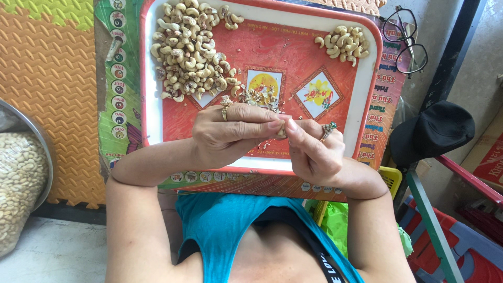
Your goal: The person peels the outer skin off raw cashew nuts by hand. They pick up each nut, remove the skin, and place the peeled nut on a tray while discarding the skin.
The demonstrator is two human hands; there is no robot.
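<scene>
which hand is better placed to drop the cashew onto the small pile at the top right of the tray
Probably the right hand: it pinches the cashew with the left hand and lies on the same side as the small pile. The left would have to cross over.

Under my tray lies a printed poster (pixel 121 78), green along its left edge with a column of round white number labels (pixel 119 86); its near edge shows a row of small round pictures. On its right side a strip (pixel 385 105) carries coloured lettering on orange and pink. The tray's red floor has two diamond-framed picture labels, one yellow and white (pixel 263 84), one yellow on white (pixel 317 94). Far right, a red-printed cardboard box (pixel 490 157) sits.
</scene>
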